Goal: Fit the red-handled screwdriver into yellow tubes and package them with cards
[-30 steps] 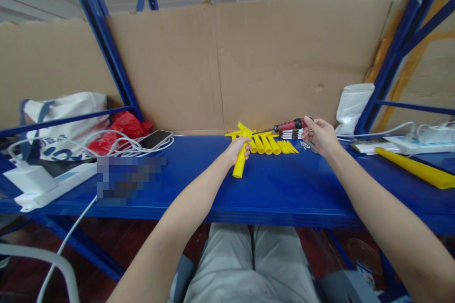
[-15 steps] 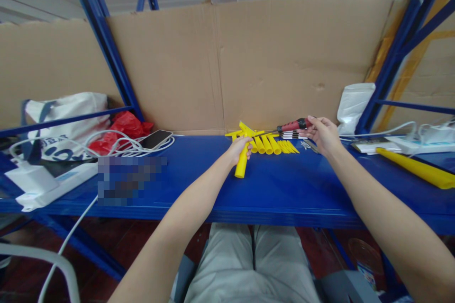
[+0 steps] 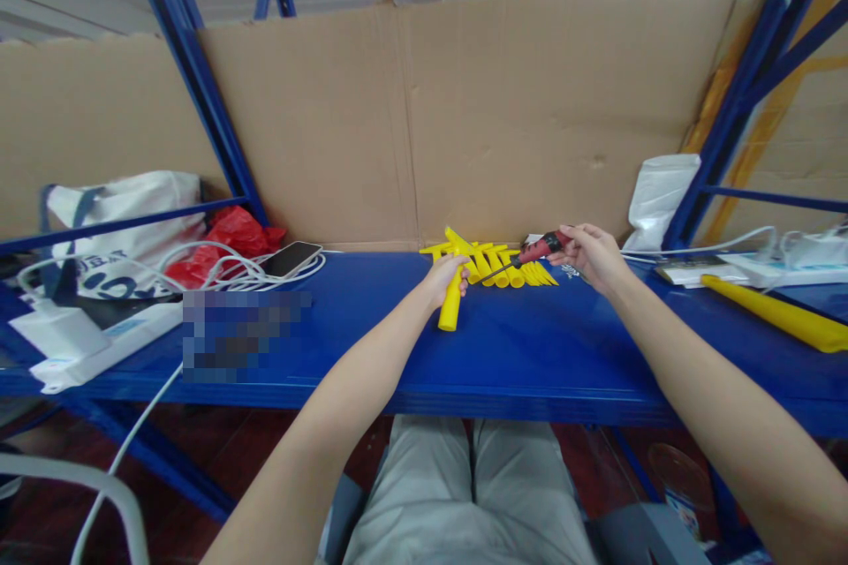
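My left hand [image 3: 445, 281] is closed around a yellow T-shaped plastic handle [image 3: 449, 314], whose thick end points down toward me and whose crosspiece shows above the fingers. In my right hand [image 3: 593, 254] is a red and black screwdriver [image 3: 541, 247], gripped at the end of its handle. The screwdriver's thin shaft slants down to the left and reaches the yellow handle beside my left fingers; its tip is hard to make out. Behind both hands several yellow plastic pieces [image 3: 498, 272] lie in a row on the blue table [image 3: 371, 327].
On the left are a phone [image 3: 291, 259], white cables [image 3: 229, 269], a power strip [image 3: 125, 340], a red plastic bag [image 3: 229, 238] and a cloth bag [image 3: 139, 194]. A long yellow piece [image 3: 775, 313] and a white pouch [image 3: 662, 199] sit on the right. Cardboard [image 3: 530, 106] stands behind.
My right hand has moved slightly left and down with the screwdriver, which now slants more steeply, its shaft lower against the yellow handle. The left hand stays almost still.
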`<state>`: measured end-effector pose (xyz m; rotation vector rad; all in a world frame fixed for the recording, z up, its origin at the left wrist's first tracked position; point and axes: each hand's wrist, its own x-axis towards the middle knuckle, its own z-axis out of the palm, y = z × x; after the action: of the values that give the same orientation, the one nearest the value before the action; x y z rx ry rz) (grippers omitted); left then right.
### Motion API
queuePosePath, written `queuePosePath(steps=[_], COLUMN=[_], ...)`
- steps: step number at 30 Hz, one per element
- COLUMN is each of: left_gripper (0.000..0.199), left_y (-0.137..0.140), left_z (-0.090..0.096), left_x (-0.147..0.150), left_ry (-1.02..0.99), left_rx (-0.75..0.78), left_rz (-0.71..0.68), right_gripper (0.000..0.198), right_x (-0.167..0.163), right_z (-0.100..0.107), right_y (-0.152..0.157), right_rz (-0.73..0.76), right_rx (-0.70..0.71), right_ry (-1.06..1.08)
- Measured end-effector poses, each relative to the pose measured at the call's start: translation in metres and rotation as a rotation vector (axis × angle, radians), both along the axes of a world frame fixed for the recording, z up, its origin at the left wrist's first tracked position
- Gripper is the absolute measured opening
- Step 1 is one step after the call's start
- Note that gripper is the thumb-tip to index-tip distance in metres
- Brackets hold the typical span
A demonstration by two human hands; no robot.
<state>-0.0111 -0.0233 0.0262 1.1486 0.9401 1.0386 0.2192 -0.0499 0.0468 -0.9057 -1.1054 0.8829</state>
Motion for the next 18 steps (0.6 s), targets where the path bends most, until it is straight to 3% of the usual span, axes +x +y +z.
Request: queuePosePath(steps=[9, 14, 18], left_gripper=[0.010, 0.010, 0.010], left_y=[-0.001, 0.000, 0.002], left_z=[0.001, -0.001, -0.002], left_x=[0.001, 0.001, 0.001], left_ry=[0.026, 0.023, 0.023], left_rx=[0.011, -0.002, 0.003], left_rz=[-0.016, -0.019, -0.021], right_gripper=[0.021, 0.012, 0.015], right_x=[-0.007, -0.005, -0.008], right_z=[0.001, -0.006, -0.012], right_y=[-0.005, -0.004, -0.004], right_rz=[0.043, 0.191, 0.294], right_rx=[-0.227, -0.412, -0.455], right_ry=[-0.129, -0.371, -0.468])
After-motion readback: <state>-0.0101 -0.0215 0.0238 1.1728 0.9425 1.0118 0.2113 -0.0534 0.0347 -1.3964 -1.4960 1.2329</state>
